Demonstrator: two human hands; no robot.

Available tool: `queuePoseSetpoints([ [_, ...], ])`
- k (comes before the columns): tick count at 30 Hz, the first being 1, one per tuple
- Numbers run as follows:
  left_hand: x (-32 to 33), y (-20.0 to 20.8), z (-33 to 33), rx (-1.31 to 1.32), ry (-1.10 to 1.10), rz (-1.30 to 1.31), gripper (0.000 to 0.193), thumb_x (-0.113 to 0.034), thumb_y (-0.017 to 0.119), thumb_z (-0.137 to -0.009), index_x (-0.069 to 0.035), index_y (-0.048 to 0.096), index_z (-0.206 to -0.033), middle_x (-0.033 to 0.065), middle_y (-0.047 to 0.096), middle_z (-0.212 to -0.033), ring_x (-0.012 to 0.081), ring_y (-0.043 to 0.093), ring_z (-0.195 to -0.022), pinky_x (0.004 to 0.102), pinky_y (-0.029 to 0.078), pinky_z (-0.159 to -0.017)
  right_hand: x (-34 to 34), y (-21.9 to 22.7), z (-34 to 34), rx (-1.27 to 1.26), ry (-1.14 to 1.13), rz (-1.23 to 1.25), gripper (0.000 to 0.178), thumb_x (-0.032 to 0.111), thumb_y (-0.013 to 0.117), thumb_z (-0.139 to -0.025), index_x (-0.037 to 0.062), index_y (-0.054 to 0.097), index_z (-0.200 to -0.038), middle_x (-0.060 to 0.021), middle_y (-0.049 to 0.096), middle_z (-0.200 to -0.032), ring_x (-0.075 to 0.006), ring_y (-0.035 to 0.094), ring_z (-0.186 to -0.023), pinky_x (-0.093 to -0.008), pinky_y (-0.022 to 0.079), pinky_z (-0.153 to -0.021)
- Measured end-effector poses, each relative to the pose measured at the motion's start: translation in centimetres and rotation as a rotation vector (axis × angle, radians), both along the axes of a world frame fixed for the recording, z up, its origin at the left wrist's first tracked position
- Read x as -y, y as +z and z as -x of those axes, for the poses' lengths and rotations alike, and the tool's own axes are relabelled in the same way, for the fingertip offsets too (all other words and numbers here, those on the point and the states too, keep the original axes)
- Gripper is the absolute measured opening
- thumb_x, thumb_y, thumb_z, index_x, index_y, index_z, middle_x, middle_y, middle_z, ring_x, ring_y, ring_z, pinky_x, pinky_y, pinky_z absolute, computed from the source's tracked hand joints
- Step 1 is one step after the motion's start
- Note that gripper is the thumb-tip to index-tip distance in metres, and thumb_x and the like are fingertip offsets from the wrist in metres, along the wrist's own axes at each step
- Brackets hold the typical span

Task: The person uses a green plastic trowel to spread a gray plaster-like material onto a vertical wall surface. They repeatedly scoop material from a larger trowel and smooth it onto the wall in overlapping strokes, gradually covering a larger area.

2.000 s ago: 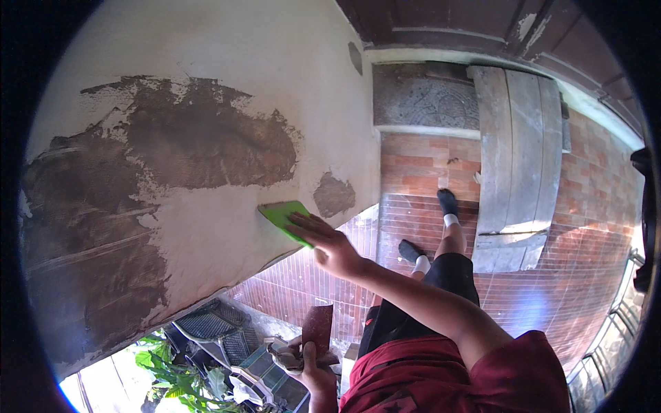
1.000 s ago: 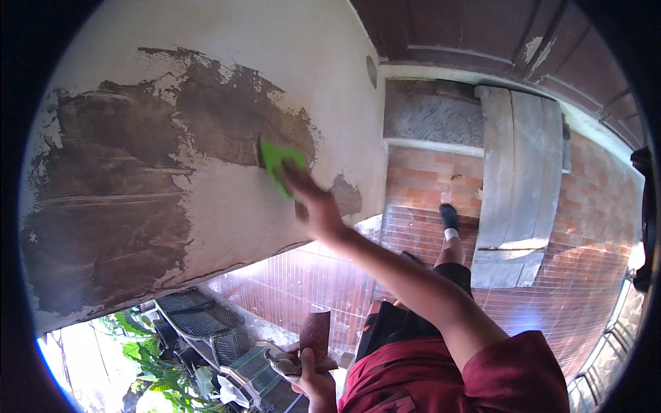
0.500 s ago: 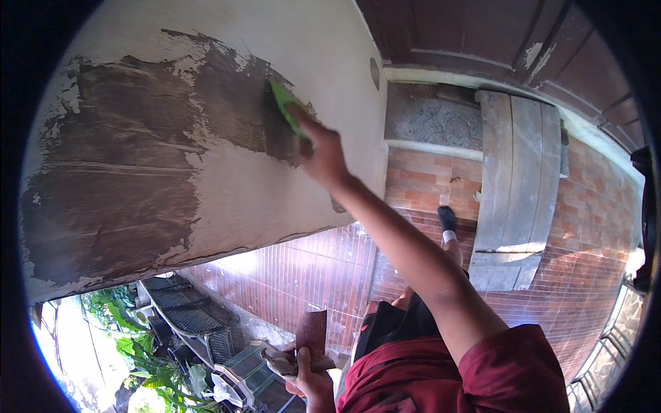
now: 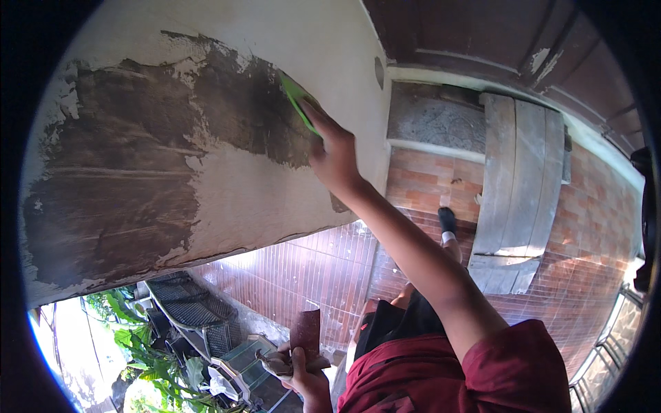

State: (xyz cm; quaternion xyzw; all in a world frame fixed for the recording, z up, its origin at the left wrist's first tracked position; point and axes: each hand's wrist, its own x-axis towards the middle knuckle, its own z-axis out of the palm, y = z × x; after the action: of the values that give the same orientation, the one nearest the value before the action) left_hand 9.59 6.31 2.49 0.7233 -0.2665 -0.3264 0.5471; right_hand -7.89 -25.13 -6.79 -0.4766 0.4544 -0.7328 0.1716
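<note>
My right hand (image 4: 337, 155) grips a green flat spreader (image 4: 298, 102) and presses it against the wall (image 4: 261, 186). The spreader lies along the upper right border of a dark grey-brown patch (image 4: 234, 103) of wet-looking filler or plaster with ragged edges. Down at the lower middle, my left hand (image 4: 306, 382) is closed around a reddish-brown flat piece (image 4: 306, 332) that stands up from the fingers. A grey lump (image 4: 275, 363), perhaps filler, sits at the same hand; how it is held is partly hidden.
A wooden plank panel (image 4: 516, 179) lies across a step to the right, beside a tiled floor (image 4: 599, 199). A brown panelled door (image 4: 475, 34) is at the top right. Lower left, a dark woven chair (image 4: 189, 303), a glass-topped table (image 4: 241, 368) and green plants (image 4: 151, 365) stand close together.
My right hand and the green spreader have moved slightly right along the wall and look less blurred. My left hand has shifted a little left and down, still holding the reddish-brown piece.
</note>
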Motion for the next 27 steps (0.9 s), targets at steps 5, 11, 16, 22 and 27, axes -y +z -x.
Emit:
queuePoseSetpoints([
  [5,-0.1,-0.3,1.0,-0.019,0.089,0.027,0.031,-0.010,0.065,-0.082,-0.004,0.049,-0.109,0.0047,0.053,-0.099,0.0160,0.054,-0.088,0.0312,0.046,-0.077,-1.6,0.1,-4.8,-0.160,0.157,-0.073,0.088,-0.018,0.049,-0.068,0.0211,0.037,-0.146,-0.0150,0.032,-0.151,-0.0314,0.033,-0.138,-0.0395,0.034,-0.113],
  [11,-0.7,1.0,1.8,-0.027,0.100,0.025,0.040,-0.013,0.063,-0.082,-0.008,0.046,-0.117,0.0055,0.052,-0.106,0.0185,0.054,-0.094,0.0352,0.047,-0.081,-11.3,-1.0,-2.8,-0.102,0.458,0.022,0.073,-0.022,0.051,-0.070,0.0113,0.053,-0.134,-0.0168,0.047,-0.142,-0.0302,0.044,-0.133,-0.0437,0.036,-0.112],
  [16,-0.2,4.8,4.8,-0.033,0.122,-0.105,0.035,-0.021,0.062,-0.083,-0.006,0.050,-0.113,0.0060,0.054,-0.103,0.0184,0.056,-0.092,0.0340,0.047,-0.077,-3.6,1.5,2.2,-0.036,0.150,-0.052,0.071,-0.021,0.045,-0.070,0.0081,0.053,-0.135,-0.0187,0.052,-0.137,-0.0317,0.051,-0.126,-0.0358,0.043,-0.106],
  [22,2.0,5.3,8.6,-0.109,0.258,0.101,0.038,-0.020,0.061,-0.084,-0.005,0.049,-0.116,0.0082,0.056,-0.104,0.0208,0.056,-0.096,0.0357,0.045,-0.083,-0.6,5.1,-2.8,-0.109,0.270,-0.067,0.081,-0.017,0.053,-0.067,0.0164,0.046,-0.140,-0.0149,0.036,-0.149,-0.0346,0.038,-0.134,-0.0406,0.039,-0.110],
  [27,1.2,5.2,7.0,-0.209,0.207,0.062,0.035,-0.020,0.065,-0.082,-0.007,0.049,-0.110,0.0059,0.057,-0.095,0.0178,0.059,-0.083,0.0313,0.048,-0.068,-11.4,3.6,-5.5,-0.304,0.550,0.049,0.074,-0.015,0.060,-0.066,0.0099,0.051,-0.135,-0.0210,0.042,-0.145,-0.0384,0.042,-0.133,-0.0440,0.039,-0.109],
])
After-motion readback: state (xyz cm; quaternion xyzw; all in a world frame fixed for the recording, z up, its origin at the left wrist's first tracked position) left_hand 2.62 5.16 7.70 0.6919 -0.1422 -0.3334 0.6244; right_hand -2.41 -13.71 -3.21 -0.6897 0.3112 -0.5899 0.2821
